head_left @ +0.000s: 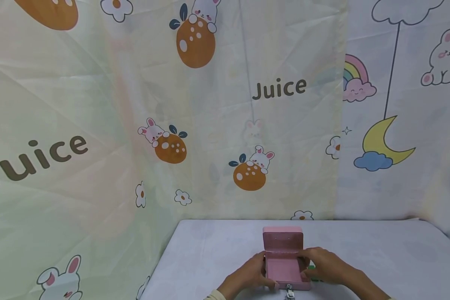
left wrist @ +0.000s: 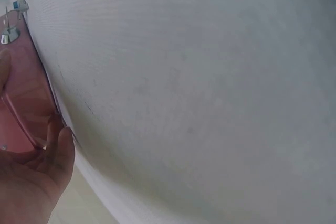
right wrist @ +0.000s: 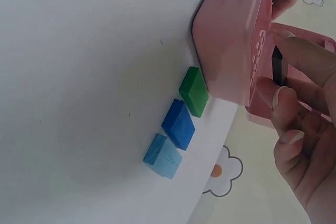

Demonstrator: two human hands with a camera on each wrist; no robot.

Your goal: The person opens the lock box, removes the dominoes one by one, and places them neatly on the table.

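A pink metal box (head_left: 283,268) stands on the table with its lid (head_left: 283,241) raised at the back. My left hand (head_left: 252,273) grips the box's left side, thumb at the front corner and fingers along the wall. At the right rim, my right hand (head_left: 324,264) pinches a small black block (right wrist: 278,66) between thumb and fingers, close to the raised lid. A silver lock with keys (head_left: 290,291) sits on the box's front.
Beside the box's right wall, a green block (right wrist: 194,92), a blue block (right wrist: 179,124) and a light blue block (right wrist: 163,157) lie in a row on the white table (head_left: 378,258). A printed curtain (head_left: 217,108) hangs behind the table.
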